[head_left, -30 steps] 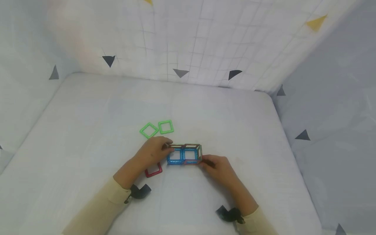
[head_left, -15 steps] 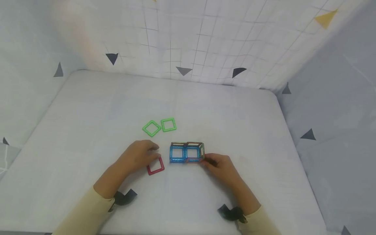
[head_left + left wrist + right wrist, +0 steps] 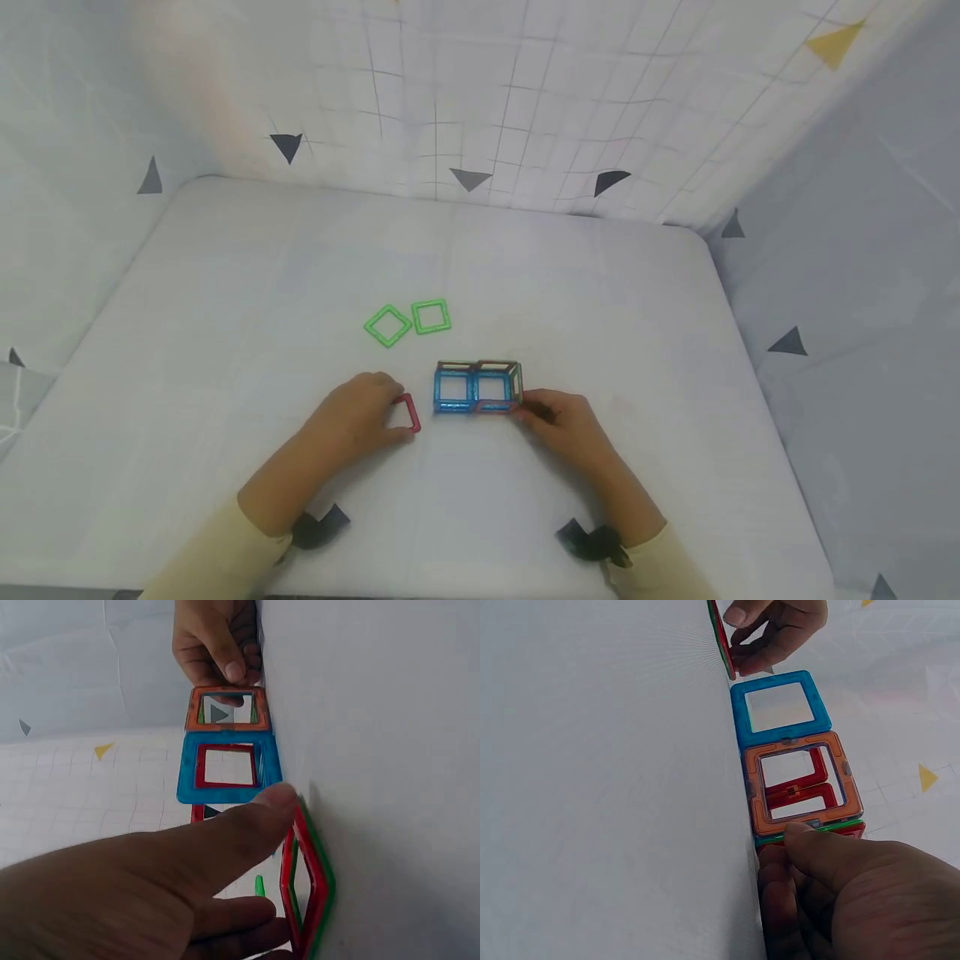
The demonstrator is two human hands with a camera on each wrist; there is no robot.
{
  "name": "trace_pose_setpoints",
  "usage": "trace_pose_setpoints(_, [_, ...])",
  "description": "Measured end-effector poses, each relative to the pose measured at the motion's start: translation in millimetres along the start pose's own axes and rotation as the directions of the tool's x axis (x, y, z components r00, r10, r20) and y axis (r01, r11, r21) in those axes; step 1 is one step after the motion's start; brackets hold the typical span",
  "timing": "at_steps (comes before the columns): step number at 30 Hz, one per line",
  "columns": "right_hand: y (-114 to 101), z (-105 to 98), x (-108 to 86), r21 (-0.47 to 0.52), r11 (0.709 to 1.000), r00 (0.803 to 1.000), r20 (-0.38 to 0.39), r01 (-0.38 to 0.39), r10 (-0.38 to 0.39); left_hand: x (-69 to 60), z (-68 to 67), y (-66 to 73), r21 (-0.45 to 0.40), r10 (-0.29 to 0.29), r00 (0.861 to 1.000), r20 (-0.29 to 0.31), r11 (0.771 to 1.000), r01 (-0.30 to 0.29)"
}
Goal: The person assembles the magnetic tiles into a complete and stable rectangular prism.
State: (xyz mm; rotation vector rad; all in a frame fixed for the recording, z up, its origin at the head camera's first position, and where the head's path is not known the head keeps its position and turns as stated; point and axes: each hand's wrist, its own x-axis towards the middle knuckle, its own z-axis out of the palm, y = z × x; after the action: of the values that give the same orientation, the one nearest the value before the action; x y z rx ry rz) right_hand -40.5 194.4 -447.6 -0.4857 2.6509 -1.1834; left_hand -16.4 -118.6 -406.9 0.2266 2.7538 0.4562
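The left hand (image 3: 352,419) grips a red square frame (image 3: 414,413) between thumb and fingers, left of the structure. In the left wrist view this red frame (image 3: 323,881) has a green one against it, near the table surface. Two blue squares (image 3: 453,407) lie side by side as the base of a structure with upright walls. The right hand (image 3: 573,427) pinches its right end; in the right wrist view, the thumb touches the lower edge of an orange square (image 3: 755,787), joined to a blue square (image 3: 821,712). The structure's left end has no wall.
Two green square frames (image 3: 387,326) (image 3: 431,317) lie flat on the white table (image 3: 600,283), beyond the left hand. Pale walls with dark triangles (image 3: 470,179) stand around the table's back and sides.
The left hand left the structure's left end, moved left and down to the red frame, and now grips it. The right hand stays at the right end; the head view has shifted slightly.
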Motion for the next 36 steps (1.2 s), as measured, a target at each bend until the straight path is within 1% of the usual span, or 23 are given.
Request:
trace_pose_setpoints(4, [-1, 0, 0.2, 0.000, 1.000, 1.000, -0.004, -0.002, 0.002, -2.0, 4.8, 5.0, 0.066, 0.005, 1.000, -0.024, 0.998, -0.003])
trace_pose_setpoints(8, [0, -1, -0.9, -0.009, 1.000, 1.000, 0.005, 0.001, -0.001, -3.1, 6.3, 7.3, 0.086, 0.027, 0.999, -0.030, 0.996, -0.024])
trace_pose_setpoints(15, [0, -1, -1.8, -0.011, 1.000, 1.000, 0.006, 0.010, -0.010, -2.5, 6.1, 6.9, 0.130, 0.100, 0.994, -0.042, 0.987, -0.093])
trace_pose_setpoints(19, [0, -1, -1.3, -0.012, 1.000, 1.000, 0.006, 0.009, -0.009, -2.0, 5.5, 6.0, 0.139, 0.111, 0.993, -0.048, 0.985, -0.104])
trace_pose_setpoints(24, [0, -1, -1.2, -0.017, 1.000, 1.000, 0.002, 0.009, -0.009, -2.1, 2.5, 3.6, 0.089, 0.109, 0.993, -0.048, 0.991, -0.104])
trace_pose_setpoints(28, [0, -2, -1.2, -0.013, 1.000, 1.000, -0.003, 0.013, -0.013, -0.5, -0.4, -0.6, -0.013, 0.105, 0.992, -0.066, 0.994, -0.106])
trace_pose_setpoints(32, [0, -1, -1.1, -0.004, 1.000, 1.000, -0.009, 0.026, -0.026, 2.0, -2.5, -5.1, -0.135, 0.080, 0.993, -0.086, 0.987, -0.091])
trace_pose_setpoints(34, [0, -1, -1.0, -0.003, 1.000, 0.999, -0.011, 0.030, -0.030, 3.2, -2.4, -7.1, -0.166, 0.070, 0.993, -0.092, 0.982, -0.085])
trace_pose_setpoints(36, [1, -1, -1.1, -0.002, 1.000, 1.000, -0.012, 0.027, -0.027, 4.1, -1.9, -8.5, -0.176, 0.069, 0.993, -0.100, 0.981, -0.086])
